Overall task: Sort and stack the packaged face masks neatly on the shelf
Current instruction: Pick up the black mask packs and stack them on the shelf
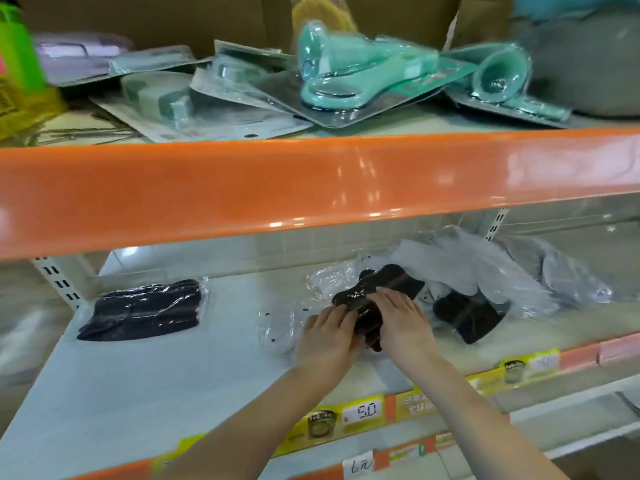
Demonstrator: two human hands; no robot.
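Note:
A black face mask in a clear packet lies at the middle of the white shelf. My left hand holds its near left side, and my right hand lies over its right side with fingers on top. A neat stack of black packaged masks rests at the shelf's left. To the right sits a loose heap of packets, with a black mask and white ones. A clear, seemingly empty packet lies just left of my left hand.
The orange lip of the upper shelf hangs low over the work area. Teal blister-packed goods are piled above it. Yellow price tags run along the shelf's front edge. Bare shelf surface lies between the left stack and my hands.

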